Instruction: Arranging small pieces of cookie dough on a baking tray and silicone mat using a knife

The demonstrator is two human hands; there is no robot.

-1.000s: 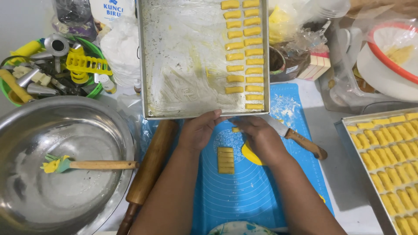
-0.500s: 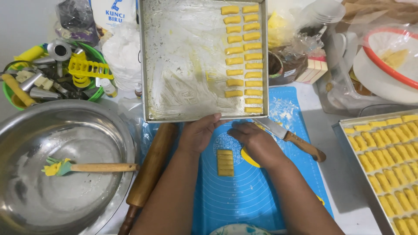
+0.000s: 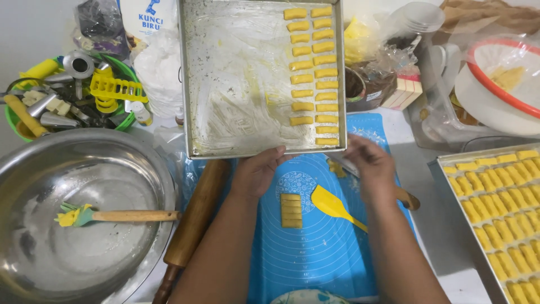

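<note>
Left hand (image 3: 260, 171) grasps the greased rectangular metal baking tray's (image 3: 225, 84) near rim while right hand (image 3: 368, 163) lies released beside it; an uneven one-handed tug could, I judge, shift the small yellow dough sticks (image 3: 313, 73) beyond the fingertips.

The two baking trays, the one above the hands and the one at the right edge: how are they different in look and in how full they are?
The tray by the hands holds only two short columns of dough pieces at its right side; the right tray is packed with rows. The first shows a wide, greased bare bottom; the second shows almost none. The first is seen nearly whole, the second is cut by the frame. Both are metal and hold similar yellow pieces.
</note>
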